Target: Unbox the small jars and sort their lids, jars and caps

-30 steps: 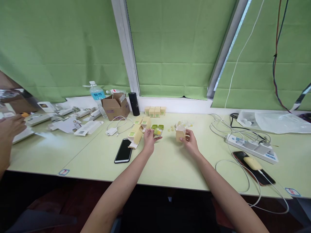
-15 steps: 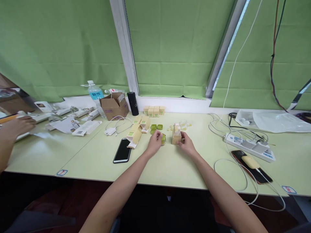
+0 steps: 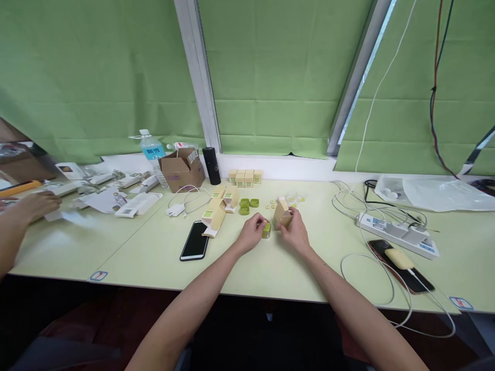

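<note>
Using the table [image 3: 147, 247]: rest your wrists on it, on the near side of the small carton [image 3: 281, 212], for steadiness.
Right hand [image 3: 296, 230]: yours curls around that carton, holding it tilted; press lightly, since thin card probably creases.
Left hand [image 3: 250, 233]: yours pinches a green-topped case [image 3: 266, 230] just left of the carton; gripping the case by its edges should leave its faces free.
Green trays [image 3: 244, 211]: three, left of the carton and beyond; steer your left knuckles around them.
Tiny pieces [image 3: 273, 206]: just beyond the carton, slightly left; avoid sweeping them.
</note>
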The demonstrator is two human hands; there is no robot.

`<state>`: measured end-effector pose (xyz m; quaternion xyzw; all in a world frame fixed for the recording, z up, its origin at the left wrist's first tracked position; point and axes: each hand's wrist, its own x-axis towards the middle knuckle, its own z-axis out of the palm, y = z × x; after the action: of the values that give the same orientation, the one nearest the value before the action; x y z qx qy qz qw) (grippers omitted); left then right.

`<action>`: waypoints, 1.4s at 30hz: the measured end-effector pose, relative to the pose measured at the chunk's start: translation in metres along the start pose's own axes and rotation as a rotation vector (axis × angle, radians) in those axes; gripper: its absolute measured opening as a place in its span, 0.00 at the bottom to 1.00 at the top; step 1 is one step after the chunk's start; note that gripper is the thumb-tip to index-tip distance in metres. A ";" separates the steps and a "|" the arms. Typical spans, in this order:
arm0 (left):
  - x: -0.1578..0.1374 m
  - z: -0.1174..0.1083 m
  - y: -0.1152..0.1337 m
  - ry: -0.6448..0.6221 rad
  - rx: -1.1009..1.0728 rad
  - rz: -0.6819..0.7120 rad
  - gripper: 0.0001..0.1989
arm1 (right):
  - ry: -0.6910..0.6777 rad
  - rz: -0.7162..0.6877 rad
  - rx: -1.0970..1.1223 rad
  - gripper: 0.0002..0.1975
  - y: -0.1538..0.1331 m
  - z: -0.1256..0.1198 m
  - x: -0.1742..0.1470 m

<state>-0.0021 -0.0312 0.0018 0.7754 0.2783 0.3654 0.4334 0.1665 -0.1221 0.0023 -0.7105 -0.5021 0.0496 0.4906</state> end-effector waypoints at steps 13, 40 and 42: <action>-0.005 -0.007 0.018 0.131 -0.006 0.196 0.23 | -0.259 0.296 1.194 0.24 -0.026 -0.020 0.020; -0.003 -0.004 0.018 0.096 -0.255 0.274 0.28 | -0.274 0.129 0.975 0.28 -0.031 0.008 0.014; -0.002 -0.004 0.019 0.093 -0.280 0.260 0.29 | -0.268 0.125 0.964 0.28 -0.031 0.009 0.014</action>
<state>-0.0041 -0.0402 0.0188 0.7192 0.1420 0.4890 0.4727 0.1482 -0.1053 0.0265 -0.4192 -0.4370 0.3962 0.6902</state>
